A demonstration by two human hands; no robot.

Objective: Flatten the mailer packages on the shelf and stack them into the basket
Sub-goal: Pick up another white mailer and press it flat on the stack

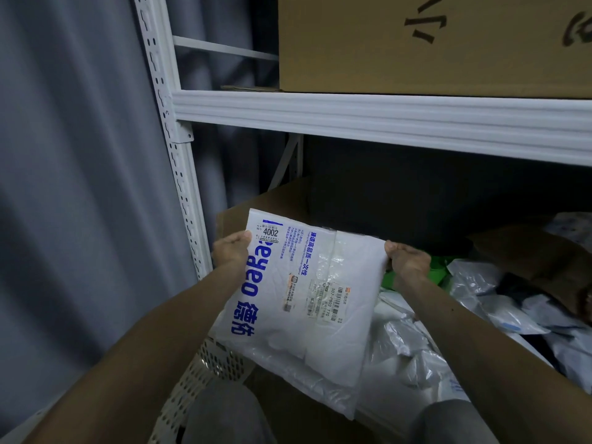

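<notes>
Mailer package (304, 315) is up in both hands at the centre of the frame, a white bag with big blue lettering and a shipping label, tilted with its far edge raised. The left hand (231, 253) grips the upper left edge, fingers (238, 239) curled round it with the thumb on the printed face. The right hand (407, 261) pinches the upper right corner, its fingers closed tight on the plastic. Below, at lower left, the perforated white basket (205, 373) shows its rim, and the bag's near end hangs just over it. To the right, a pile of mailers (480, 302) lies crumpled, grey and white, with something green (443, 270) tucked behind. The white shelf (352, 120) beam crosses above, carrying a cardboard box (416, 43) at upper right. A grey curtain (80, 187) fills the left side.
</notes>
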